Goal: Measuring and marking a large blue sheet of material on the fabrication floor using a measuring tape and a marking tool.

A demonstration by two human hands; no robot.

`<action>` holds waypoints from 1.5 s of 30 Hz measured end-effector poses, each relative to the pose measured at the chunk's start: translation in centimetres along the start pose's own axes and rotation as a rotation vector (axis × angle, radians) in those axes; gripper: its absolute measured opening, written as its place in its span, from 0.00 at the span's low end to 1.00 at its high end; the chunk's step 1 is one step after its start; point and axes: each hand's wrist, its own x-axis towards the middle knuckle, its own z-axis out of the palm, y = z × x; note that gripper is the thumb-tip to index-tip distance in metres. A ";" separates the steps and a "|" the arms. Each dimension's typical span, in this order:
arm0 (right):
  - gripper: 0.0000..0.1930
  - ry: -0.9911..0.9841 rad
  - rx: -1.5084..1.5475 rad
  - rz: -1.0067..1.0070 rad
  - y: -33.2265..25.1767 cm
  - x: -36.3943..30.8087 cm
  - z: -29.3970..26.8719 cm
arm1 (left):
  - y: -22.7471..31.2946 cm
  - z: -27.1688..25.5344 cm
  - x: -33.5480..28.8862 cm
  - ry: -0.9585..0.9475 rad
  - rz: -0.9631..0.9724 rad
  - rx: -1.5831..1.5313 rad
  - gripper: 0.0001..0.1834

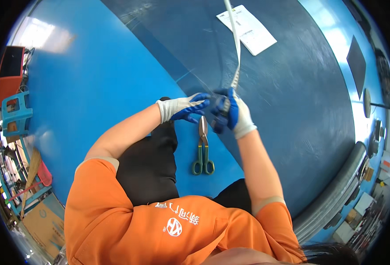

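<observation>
Left hand [187,107]: fingers apart, near shears | right hand [238,112]: clamped on white strip [236,42] | strip: runs off over dark sheet [292,101], across paper [253,33] | shears [203,143]: blue floor [102,66], handles toward person

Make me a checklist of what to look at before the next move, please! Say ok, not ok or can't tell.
1. Left hand and right hand gloved: ok, both are.
2. Measuring tape held: ok, its white strip runs up from the right hand.
3. Tape's far end fixed: cannot tell, it runs past the upper edge.
4. Tin snips put down: ok, they lie on the blue floor, not gripped.
5. Left hand well away from the snips' tips: not ok, I'd say; it looks very near.
6. Papers out of the tape's way: not ok, the tape crosses over them.
</observation>
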 end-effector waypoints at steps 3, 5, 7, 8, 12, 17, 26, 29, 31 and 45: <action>0.16 -0.027 0.152 -0.006 2.3 3.6 5.7 | 1.8 -2.0 -0.8 0.059 0.323 0.259 0.27; 0.15 -0.006 0.242 0.022 3.8 5.9 7.1 | 2.6 -3.5 -1.1 0.099 0.440 0.346 0.25; 0.15 0.011 0.029 -0.005 4.7 7.8 7.6 | 2.9 -5.2 -1.8 0.123 -0.108 -0.367 0.21; 0.14 0.022 -0.077 -0.018 5.1 8.6 7.6 | 2.8 -5.9 -2.3 0.116 -0.385 -0.723 0.20; 0.13 -0.095 -0.344 -0.021 5.2 10.6 8.0 | 0.0 -7.5 -4.3 0.107 -0.475 -1.119 0.16; 0.10 0.090 -0.294 0.120 4.6 11.6 9.5 | -0.3 -8.8 -4.9 0.239 -0.551 -0.585 0.14; 0.08 0.431 -0.281 0.046 4.8 13.5 7.8 | -0.5 -8.4 -5.9 0.359 -0.854 -0.302 0.13; 0.09 0.420 -0.179 0.093 5.0 13.5 7.5 | -1.0 -7.8 -6.4 0.404 -0.841 -0.419 0.14; 0.08 0.403 -0.129 0.047 4.4 14.1 7.0 | 0.0 -8.2 -6.7 0.410 -0.829 -0.481 0.14; 0.11 0.545 -0.148 -0.367 -13.9 31.5 -7.8 | -2.5 -10.0 -20.2 0.364 -1.150 -0.476 0.10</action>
